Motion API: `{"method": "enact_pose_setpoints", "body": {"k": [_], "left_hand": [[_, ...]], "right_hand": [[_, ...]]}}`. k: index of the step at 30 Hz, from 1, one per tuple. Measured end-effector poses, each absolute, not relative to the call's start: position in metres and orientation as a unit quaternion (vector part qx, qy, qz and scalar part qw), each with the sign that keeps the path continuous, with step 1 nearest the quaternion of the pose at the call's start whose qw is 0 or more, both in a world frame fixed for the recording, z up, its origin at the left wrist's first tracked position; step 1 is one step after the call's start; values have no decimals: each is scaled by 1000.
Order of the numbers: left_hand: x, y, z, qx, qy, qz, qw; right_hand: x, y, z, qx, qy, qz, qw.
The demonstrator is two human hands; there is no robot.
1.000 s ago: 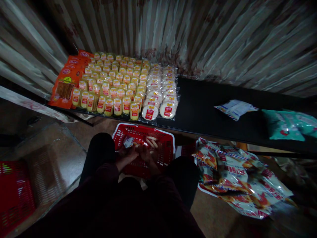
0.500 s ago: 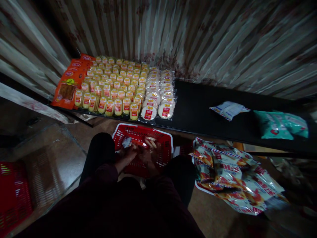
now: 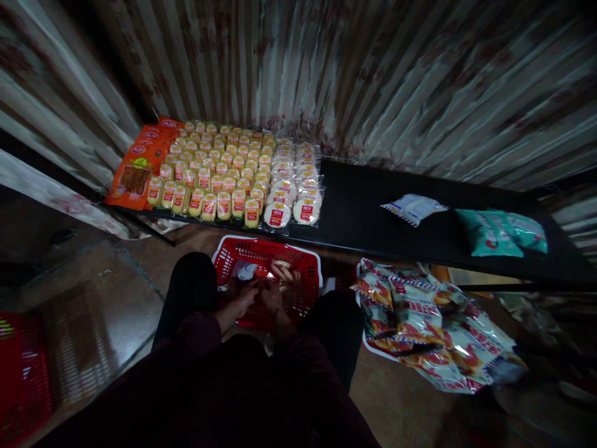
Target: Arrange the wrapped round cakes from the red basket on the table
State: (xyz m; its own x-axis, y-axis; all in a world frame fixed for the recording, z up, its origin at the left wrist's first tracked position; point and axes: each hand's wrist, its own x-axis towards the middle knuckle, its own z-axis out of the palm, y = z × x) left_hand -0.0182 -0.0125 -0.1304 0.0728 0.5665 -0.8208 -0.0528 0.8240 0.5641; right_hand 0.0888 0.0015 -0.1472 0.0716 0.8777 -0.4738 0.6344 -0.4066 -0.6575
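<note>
Both hands are over a red basket (image 3: 305,255) between the knees. My left hand (image 3: 243,297) and my right hand (image 3: 272,295) nearly meet, fingers bent together at something too small and dark to make out. Just beyond my left hand lies a white and blue packet (image 3: 244,269) inside the basket. Pale round crackers in clear wrap (image 3: 282,271) rest beyond my right hand, in the same basket.
A black bench (image 3: 354,205) carries orange packs (image 3: 135,171), rows of yellow wrapped cakes (image 3: 224,204), round white crackers (image 3: 306,210), a white packet (image 3: 413,208) and teal bags (image 3: 494,233). Large snack bags (image 3: 420,314) fill a basket at right. Another red basket (image 3: 23,373) stands left.
The view has shifted slightly, so the bench items sit lower and the right-hand items further left. My hands have come closer together; the fingers of my right hand have drawn in.
</note>
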Motion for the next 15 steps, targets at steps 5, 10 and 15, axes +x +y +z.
{"method": "enact_pose_setpoints", "body": {"k": [5,10,15], "left_hand": [[-6,-15,-121,219,611,244,721],[11,-5,-85,275,557,295,726],[31,-9,-75,343,537,277,719]], "right_hand": [[90,-4,-129,-743,-499,426,135],[106,-2,-104,-762,-503,315,260],[122,-11,-95,-800,-476,203,304]]}}
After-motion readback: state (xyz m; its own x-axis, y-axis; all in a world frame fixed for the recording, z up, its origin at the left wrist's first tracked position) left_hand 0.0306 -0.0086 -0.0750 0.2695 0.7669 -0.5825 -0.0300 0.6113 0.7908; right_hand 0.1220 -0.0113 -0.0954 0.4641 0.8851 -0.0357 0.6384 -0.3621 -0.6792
